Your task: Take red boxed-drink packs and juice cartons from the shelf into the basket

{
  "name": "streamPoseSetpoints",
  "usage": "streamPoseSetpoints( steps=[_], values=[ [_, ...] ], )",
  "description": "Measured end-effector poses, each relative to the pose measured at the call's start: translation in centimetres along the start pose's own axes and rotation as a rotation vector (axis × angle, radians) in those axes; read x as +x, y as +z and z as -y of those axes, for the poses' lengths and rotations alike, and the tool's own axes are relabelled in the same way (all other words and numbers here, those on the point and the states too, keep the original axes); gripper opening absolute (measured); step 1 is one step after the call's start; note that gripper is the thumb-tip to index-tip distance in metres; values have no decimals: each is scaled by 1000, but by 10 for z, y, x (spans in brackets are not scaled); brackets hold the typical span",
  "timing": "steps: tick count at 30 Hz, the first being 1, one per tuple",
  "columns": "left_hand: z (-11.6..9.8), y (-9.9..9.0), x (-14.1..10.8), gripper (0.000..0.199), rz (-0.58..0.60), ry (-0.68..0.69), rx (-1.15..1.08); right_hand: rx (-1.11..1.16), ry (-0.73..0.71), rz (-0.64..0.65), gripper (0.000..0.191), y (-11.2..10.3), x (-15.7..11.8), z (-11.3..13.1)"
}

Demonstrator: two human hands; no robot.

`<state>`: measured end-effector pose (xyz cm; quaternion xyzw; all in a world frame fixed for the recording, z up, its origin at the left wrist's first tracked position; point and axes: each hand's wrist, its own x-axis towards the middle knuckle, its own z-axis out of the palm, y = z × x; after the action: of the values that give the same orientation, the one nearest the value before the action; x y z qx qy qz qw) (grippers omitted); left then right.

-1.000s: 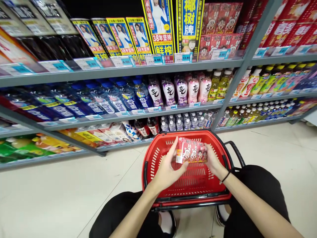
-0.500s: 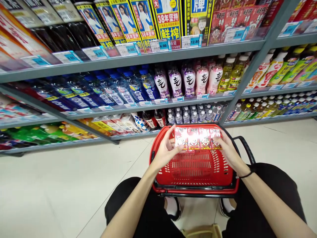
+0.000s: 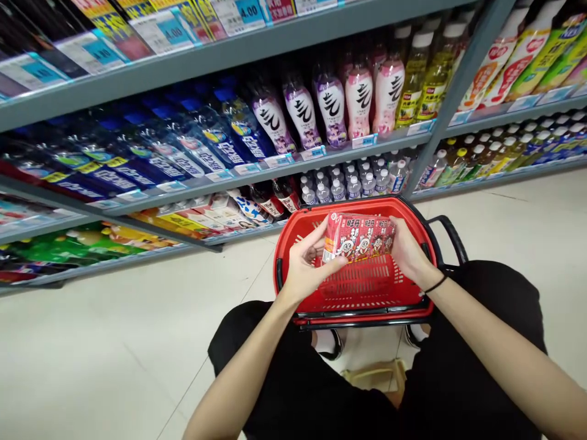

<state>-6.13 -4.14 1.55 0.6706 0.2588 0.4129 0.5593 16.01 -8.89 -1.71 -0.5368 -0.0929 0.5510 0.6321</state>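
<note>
A wrapped pack of red drink cartons (image 3: pixel 362 237) is held between both hands, over the red basket (image 3: pixel 367 308). My left hand (image 3: pixel 308 260) grips its left end, with the thumb across the front lower corner and the fingers partly hidden behind. At the right end, my right hand (image 3: pixel 409 250) holds the pack; its fingertips are mostly hidden. The pack is turned so that its left end face shows beside the printed fronts. Through the basket's opening, its slotted bottom is visible below the pack.
Shelves of bottles rise ahead, with a grey shelf edge (image 3: pixel 257 177) beyond the basket. The basket's black handle (image 3: pixel 452 238) sticks out right. My knees flank the basket, and a pale yellow object (image 3: pixel 373 371) lies low between my legs.
The carton pack has turned, showing its left end, and the glare on its front is gone. The view has shifted, with shelves and basket higher in the picture. Both hands still hold the pack.
</note>
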Motion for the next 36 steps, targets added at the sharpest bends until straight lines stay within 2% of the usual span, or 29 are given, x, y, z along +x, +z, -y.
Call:
streamPoseSetpoints(
  steps=[3,5,9,11,13,17,20,22,24,26,28,30,33,36],
  values=[
    [-4,7,-7,87,80,114,153,143,67,-69,29,1,2,-2],
    [-10,11,-10,87,133,194,284,206,36,-135,28,-2,4,-3],
    [-15,18,-12,82,329,357,421,208,-147,-108,37,-11,11,8],
    [-13,22,-14,80,448,411,442,158,-251,-89,38,-17,12,21],
    [-7,26,-18,79,516,480,508,89,-346,-72,38,-23,10,35],
    [9,31,-28,80,514,629,713,-5,-434,16,41,-32,0,55],
    [23,33,-31,80,465,647,738,79,-413,48,35,-36,-6,58],
    [32,33,-31,81,405,622,702,162,-377,47,31,-37,-7,54],
    [39,32,-27,73,285,533,662,182,-327,41,28,-38,-7,48],
    [46,28,-22,54,143,333,652,104,-264,37,22,-38,-6,40],
    [52,22,-16,41,93,102,699,-58,-213,32,16,-39,-5,30],
    [61,16,-10,47,199,-74,843,-263,-196,57,16,-39,-5,21],
    [81,16,-7,62,509,-234,1112,-640,-227,216,15,-36,-10,8],
    [113,23,-10,50,721,-296,1182,-1258,-193,429,26,-33,-18,2]
  ],
)
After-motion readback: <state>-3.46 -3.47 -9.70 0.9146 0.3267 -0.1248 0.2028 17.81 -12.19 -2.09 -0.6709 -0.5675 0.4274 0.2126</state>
